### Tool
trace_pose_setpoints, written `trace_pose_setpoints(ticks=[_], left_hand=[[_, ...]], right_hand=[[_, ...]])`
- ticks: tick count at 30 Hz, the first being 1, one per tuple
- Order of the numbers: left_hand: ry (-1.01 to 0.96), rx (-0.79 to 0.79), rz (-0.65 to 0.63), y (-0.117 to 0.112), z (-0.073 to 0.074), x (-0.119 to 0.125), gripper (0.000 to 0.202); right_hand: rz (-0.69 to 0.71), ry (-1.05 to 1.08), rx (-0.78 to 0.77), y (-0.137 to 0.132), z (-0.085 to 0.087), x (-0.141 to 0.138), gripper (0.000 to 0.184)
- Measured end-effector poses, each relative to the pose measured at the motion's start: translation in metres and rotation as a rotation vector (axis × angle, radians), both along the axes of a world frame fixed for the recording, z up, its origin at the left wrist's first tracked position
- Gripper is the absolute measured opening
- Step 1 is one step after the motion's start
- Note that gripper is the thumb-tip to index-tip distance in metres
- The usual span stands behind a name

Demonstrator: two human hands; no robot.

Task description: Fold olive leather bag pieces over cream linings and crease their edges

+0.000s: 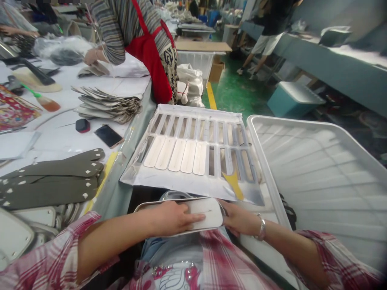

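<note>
My left hand (pixel 172 217) lies flat on top of a white shoe-shaped piece (pixel 208 213) held over my lap, fingers stretched along it. From the right side my right hand (pixel 238 219) grips the same piece at its edge, fingers curled under it. Just beyond the piece rests a white die-cut sheet (pixel 196 181) with rows of slots, several of which still hold pale strips (pixel 178 155). A yellow scrap (pixel 234 184) lies on the sheet's near right corner.
A large white plastic tray (pixel 317 169) stands at the right. At the left, a table holds grey cut pieces (pixel 51 181), a stack of pale pieces (pixel 105 105), a phone (pixel 108 135) and a brush (pixel 42 100). A person in a red apron (pixel 145 44) works at its far end.
</note>
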State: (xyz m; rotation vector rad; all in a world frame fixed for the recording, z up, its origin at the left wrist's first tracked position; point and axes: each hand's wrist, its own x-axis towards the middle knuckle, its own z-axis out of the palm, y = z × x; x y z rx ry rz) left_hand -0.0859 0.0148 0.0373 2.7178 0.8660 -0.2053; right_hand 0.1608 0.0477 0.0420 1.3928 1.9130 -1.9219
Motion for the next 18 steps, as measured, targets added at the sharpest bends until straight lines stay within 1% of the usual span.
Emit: trace_pose_setpoints(ticks=[4, 5, 6, 9, 11, 12, 13, 15, 17, 18], left_hand=[[0.041, -0.060, -0.045, 0.005, 0.003, 0.006, 0.047], [0.051, -0.088, -0.050, 0.008, 0.004, 0.007, 0.047], [0.058, -0.122, -0.051, 0.011, 0.007, 0.008, 0.046], [0.023, -0.261, -0.027, 0.018, 0.018, 0.008, 0.042], [-0.026, -0.341, 0.000, 0.016, 0.026, 0.008, 0.044], [-0.029, -0.351, 0.024, 0.013, 0.029, 0.008, 0.048], [-0.015, -0.330, 0.059, 0.007, 0.030, 0.009, 0.052], [0.049, -0.218, 0.139, -0.009, 0.028, 0.012, 0.057], [0.100, -0.101, 0.205, -0.025, 0.022, 0.017, 0.055], [0.107, -0.067, 0.223, -0.032, 0.018, 0.019, 0.051]], right_hand=[[-0.105, 0.069, 0.161, -0.004, 0.009, 0.001, 0.048], [-0.135, 0.063, 0.176, -0.005, 0.011, 0.002, 0.047], [-0.166, 0.045, 0.165, -0.007, 0.012, 0.002, 0.048], [-0.237, 0.006, 0.051, -0.013, 0.010, 0.003, 0.052], [-0.274, 0.034, -0.008, -0.018, 0.005, 0.001, 0.054], [-0.287, 0.046, -0.035, -0.019, 0.004, -0.001, 0.054], [-0.300, 0.052, -0.059, -0.021, 0.003, -0.002, 0.054], [-0.320, 0.050, -0.088, -0.023, 0.002, -0.003, 0.054], [-0.346, 0.064, -0.133, -0.022, 0.000, 0.004, 0.054], [-0.373, 0.103, -0.188, -0.021, -0.003, 0.010, 0.055]])
